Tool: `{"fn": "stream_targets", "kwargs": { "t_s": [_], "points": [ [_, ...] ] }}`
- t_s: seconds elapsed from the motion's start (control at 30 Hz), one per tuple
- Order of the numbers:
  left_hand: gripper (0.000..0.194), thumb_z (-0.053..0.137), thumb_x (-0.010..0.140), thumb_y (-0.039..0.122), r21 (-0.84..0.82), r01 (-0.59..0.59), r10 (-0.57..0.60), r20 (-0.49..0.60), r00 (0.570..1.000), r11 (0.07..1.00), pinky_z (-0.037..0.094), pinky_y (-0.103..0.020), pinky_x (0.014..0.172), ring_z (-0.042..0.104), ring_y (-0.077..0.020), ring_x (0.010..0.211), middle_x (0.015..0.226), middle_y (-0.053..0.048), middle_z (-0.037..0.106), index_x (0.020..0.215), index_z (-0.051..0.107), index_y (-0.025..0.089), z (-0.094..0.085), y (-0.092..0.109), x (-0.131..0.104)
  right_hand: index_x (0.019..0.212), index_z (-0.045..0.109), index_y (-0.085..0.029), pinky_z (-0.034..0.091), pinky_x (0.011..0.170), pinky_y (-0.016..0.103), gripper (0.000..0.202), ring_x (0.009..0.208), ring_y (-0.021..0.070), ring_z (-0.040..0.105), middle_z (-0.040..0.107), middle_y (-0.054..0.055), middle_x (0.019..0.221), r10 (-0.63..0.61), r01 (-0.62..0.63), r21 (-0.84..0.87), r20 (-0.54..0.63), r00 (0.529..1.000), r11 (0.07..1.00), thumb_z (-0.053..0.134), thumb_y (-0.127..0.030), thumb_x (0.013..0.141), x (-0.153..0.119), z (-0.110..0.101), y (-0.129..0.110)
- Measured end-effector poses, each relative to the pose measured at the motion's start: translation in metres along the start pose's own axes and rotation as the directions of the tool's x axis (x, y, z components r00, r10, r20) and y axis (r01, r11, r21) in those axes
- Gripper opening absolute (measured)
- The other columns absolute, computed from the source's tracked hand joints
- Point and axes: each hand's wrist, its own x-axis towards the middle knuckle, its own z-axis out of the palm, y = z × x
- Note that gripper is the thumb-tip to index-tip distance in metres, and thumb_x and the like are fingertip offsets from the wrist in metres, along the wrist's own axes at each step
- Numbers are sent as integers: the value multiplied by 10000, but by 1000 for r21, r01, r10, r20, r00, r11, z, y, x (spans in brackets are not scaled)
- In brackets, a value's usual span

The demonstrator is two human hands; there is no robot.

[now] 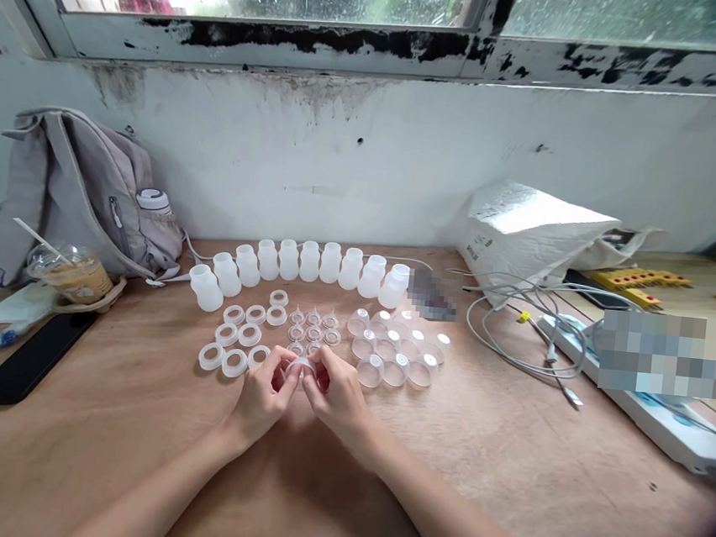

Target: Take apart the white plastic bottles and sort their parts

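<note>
Between my left hand (266, 395) and my right hand (338, 393), a small translucent ring (302, 364) is pinched by the fingertips of both. Whether another part sits inside it is too small to tell. Just beyond the fingers stand several clear nipples (313, 318) in rows, the nearest ones partly covered by my hands. White collar rings (227, 334) lie in a group to the left. On the right are several clear domed caps (395, 370). Behind them, frosted bottles (309, 262) stand upright in an arc, their tops open.
A black phone (33, 360), an iced drink cup (75, 275) and a grey backpack (80, 191) are on the left. To the right lie coiled cables (502, 347), a white power strip (653, 419) and a white bag (519, 233).
</note>
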Motion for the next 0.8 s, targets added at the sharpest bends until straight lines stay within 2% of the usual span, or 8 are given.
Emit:
{"fn": "stream_targets", "kwargs": {
  "t_s": [0.13,0.23,0.33,0.47,0.6,0.67,0.73,0.8],
  "points": [
    [203,457,820,393,-246,114,-101,64,993,963,318,-181,400,424,-64,436,637,39,501,806,440,191,3,5,0,669,433,-192,302,464,207,110,467,86,378,412,-46,537,36,-36,83,2,999,996,486,-220,761,2,-5,-4],
    [230,456,812,423,-450,210,-169,130,977,868,314,-172,371,398,-48,398,635,55,471,843,426,197,4,6,3,819,529,-173,333,480,210,132,490,96,417,458,-33,562,64,-69,149,40,997,986,476,-293,809,4,-10,-8],
    [238,473,794,419,-554,267,-210,166,964,789,306,-165,373,406,-47,399,628,56,478,878,437,198,2,1,8,878,565,-172,352,499,219,196,514,107,450,512,-11,602,121,-125,131,34,992,983,432,-312,844,6,-10,-8],
    [238,473,790,382,-607,287,-196,214,957,741,319,-171,384,429,-51,412,680,34,517,940,449,199,-3,-5,11,782,553,-176,355,515,219,188,540,106,459,542,1,651,143,-150,117,66,988,982,432,-303,849,6,-6,-5],
    [313,318,847,445,-654,287,-152,256,955,700,320,-186,381,426,-75,405,584,39,472,959,457,188,-2,-5,9,662,461,-179,324,489,207,243,510,91,416,495,-20,586,105,-130,193,134,985,973,410,-309,861,5,-3,-5],
    [374,253,860,470,-671,277,-151,241,959,688,313,-190,383,407,-75,405,578,34,462,947,470,178,-2,-3,8,654,433,-183,311,484,207,241,506,90,400,476,-26,565,85,-114,204,144,986,972,419,-313,857,4,-2,-6],
    [399,240,863,488,-651,236,-148,188,971,722,305,-189,389,397,-68,419,635,21,485,934,478,176,-3,-2,7,658,418,-185,308,491,210,228,511,92,399,489,-22,572,62,-95,211,158,985,973,434,-307,850,3,-2,-7],
    [384,272,859,497,-580,175,-123,129,984,795,301,-186,401,389,-61,435,677,18,493,921,480,179,-4,-1,7,661,409,-187,309,501,211,217,516,92,404,507,-18,585,34,-77,226,186,982,971,435,-293,849,2,-1,-7]
  ]
}}
